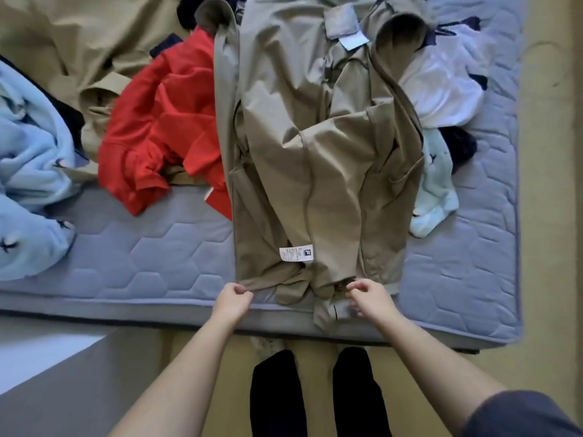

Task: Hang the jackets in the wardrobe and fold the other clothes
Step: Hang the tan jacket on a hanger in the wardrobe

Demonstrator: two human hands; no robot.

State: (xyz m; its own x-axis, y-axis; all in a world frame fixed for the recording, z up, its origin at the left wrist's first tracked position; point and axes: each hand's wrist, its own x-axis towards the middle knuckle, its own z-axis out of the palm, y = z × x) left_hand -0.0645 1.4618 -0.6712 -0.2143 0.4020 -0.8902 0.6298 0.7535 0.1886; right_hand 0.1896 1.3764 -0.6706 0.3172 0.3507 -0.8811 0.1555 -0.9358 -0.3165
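Down nearest, a person's two feet in black socks (274, 392) stand on the pale floor (545, 247), close against the edge of a grey-blue quilted mattress (142, 257) with a hexagon stitch. Both bare forearms reach forward over that edge. The left hand (233, 299) has its fingers curled in, thumb and fingertips pinching the near-left corner of a long khaki-beige garment of thin smooth cloth (315, 171). The right hand (367, 298) is curled the same way, pinching the near hem a little right of the middle, where a fold of the cloth droops over the mattress side.

The khaki-beige garment lies lengthwise on the mattress, running away from the person, rumpled and creased. A small white care label (296, 253) shows on it just above the hem, and two open cuff ends sit at its far end.

To its left a crumpled bright red garment (164, 121) touches it — beyond that a tan cloth heap (79, 42), and at the left edge a light blue fleece with small dark motifs (28, 171). To its right lie a pale mint fleece piece (437, 197), a dark bundle (457, 146) and, farther back, a white garment (441, 89).
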